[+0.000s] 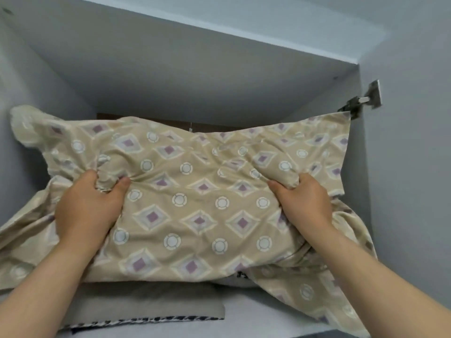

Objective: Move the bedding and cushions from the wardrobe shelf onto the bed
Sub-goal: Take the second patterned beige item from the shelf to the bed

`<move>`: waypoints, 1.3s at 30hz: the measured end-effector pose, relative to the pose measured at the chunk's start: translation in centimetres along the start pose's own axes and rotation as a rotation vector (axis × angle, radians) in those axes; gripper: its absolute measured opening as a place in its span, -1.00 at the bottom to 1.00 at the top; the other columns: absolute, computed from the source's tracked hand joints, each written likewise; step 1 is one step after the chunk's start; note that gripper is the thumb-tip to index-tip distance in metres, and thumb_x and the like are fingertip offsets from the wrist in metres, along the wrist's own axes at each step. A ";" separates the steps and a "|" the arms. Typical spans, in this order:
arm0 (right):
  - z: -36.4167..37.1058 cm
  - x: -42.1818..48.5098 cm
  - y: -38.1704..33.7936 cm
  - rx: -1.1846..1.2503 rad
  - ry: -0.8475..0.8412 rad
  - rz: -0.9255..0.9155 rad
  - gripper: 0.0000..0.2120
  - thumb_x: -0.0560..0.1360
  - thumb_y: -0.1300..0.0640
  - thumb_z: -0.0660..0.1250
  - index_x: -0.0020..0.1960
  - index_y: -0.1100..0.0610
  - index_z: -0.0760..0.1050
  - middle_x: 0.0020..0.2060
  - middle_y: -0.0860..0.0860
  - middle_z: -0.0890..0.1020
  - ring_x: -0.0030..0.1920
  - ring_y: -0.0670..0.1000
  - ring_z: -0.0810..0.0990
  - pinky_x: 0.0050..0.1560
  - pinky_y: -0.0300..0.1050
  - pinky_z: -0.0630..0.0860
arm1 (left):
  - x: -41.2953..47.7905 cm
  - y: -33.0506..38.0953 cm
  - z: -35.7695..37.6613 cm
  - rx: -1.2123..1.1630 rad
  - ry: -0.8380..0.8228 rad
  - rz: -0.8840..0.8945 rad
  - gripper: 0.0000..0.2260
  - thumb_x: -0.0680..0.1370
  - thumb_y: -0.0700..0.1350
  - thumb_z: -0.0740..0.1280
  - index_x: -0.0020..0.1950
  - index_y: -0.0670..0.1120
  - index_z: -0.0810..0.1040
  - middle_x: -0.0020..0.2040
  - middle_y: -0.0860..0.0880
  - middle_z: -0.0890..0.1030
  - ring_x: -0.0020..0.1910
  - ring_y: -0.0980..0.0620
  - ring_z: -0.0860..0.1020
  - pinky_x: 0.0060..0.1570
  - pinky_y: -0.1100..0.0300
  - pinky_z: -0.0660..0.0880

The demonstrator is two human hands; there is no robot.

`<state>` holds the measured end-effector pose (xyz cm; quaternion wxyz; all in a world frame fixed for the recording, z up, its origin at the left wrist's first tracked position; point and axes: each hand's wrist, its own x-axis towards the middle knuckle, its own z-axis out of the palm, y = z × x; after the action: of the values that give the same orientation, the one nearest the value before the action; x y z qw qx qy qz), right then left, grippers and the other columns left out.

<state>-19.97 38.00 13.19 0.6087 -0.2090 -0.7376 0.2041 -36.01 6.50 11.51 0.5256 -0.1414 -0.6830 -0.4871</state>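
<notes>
The bedding (195, 203) is all sandy beige, and it's busy: rows of pale grey-white diamonds, each with a purple square at its heart, trading places with white rings around pale discs. Under it, a plain grey cushion (151, 303), and beneath that a thin strip of black-and-white checked cloth (146, 322). The wardrobe (195, 76) is pale grey-white all over, walls and top alike, with a sliver of dark brown (107, 116) peeking above the beige fabric at the back. On the right wall, a silver metal hinge (361, 101).
</notes>
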 end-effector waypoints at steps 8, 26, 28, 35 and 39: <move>-12.0 -6.0 0.1 0.017 -0.042 -0.040 -0.49 0.35 -0.35 0.32 0.01 0.07 0.48 -0.12 0.03 0.65 -0.05 0.17 0.60 -0.05 0.08 0.54 | -7.8 5.0 -9.1 -0.024 -0.042 -0.096 -0.54 0.39 0.37 0.22 -0.10 -0.02 0.53 -0.18 -0.14 0.61 -0.16 -0.26 0.55 -0.17 -0.11 0.51; -33.4 -19.6 -1.9 -0.120 0.001 0.031 -0.56 0.35 -0.32 0.36 -0.12 0.05 0.42 -0.30 -0.04 0.55 -0.21 0.13 0.54 -0.24 -0.02 0.40 | -20.3 12.5 -23.5 -0.187 -0.111 -0.122 -0.73 0.48 0.08 0.39 -0.12 -0.11 0.50 -0.22 -0.05 0.50 -0.20 -0.08 0.41 -0.18 0.03 0.34; -35.3 -20.7 -2.1 -0.156 0.022 0.052 -0.57 0.35 -0.32 0.36 -0.13 0.04 0.42 -0.32 -0.08 0.52 -0.22 0.11 0.52 -0.25 -0.03 0.37 | -21.0 12.7 -23.5 -0.239 -0.150 -0.116 -0.73 0.48 0.09 0.39 -0.11 -0.11 0.50 -0.21 -0.05 0.50 -0.19 -0.09 0.43 -0.18 0.02 0.36; -42.5 -26.7 -2.1 -0.346 0.133 0.170 -0.54 0.34 -0.34 0.37 -0.18 0.06 0.40 -0.32 -0.06 0.54 -0.25 0.08 0.52 -0.24 -0.01 0.43 | -25.7 14.1 -22.7 -0.379 -0.312 -0.109 -0.62 0.43 0.20 0.31 -0.11 -0.13 0.50 -0.20 -0.17 0.57 -0.16 -0.24 0.53 -0.18 -0.04 0.45; -49.0 -32.1 -1.1 -0.494 0.203 0.272 -0.51 0.33 -0.36 0.36 -0.21 0.07 0.39 -0.34 -0.05 0.54 -0.28 0.06 0.51 -0.27 0.00 0.42 | -31.1 17.2 -23.3 -0.476 -0.470 -0.113 -0.66 0.44 0.18 0.33 -0.11 -0.11 0.51 -0.20 -0.15 0.57 -0.17 -0.20 0.53 -0.19 -0.02 0.45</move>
<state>33.63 21.50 -3.66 0.5773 -0.4669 -0.6655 0.0762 2.29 5.80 -6.87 0.2781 -0.3304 -0.6595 -0.6152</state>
